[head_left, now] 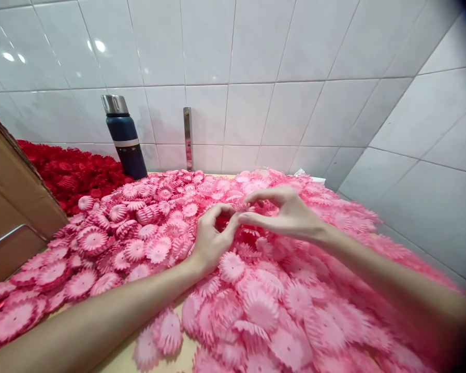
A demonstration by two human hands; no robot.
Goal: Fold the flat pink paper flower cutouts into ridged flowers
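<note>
Both hands — left (212,235), right (285,212) — pinch one pink flower (241,206) over the pile (264,305); the fingers' grip looks slight, so it could drop and get lost.

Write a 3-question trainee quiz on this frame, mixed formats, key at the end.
1. True or false: the left hand and right hand meet at the fingertips over the pink flower pieces.
2. What lies behind the dark blue flask, at far left? A) red flower pieces B) yellow beads C) green leaves
3. Fill in: the brown panel at the left edge is ___.

Key: 1 true; 2 A; 3 cardboard
</note>
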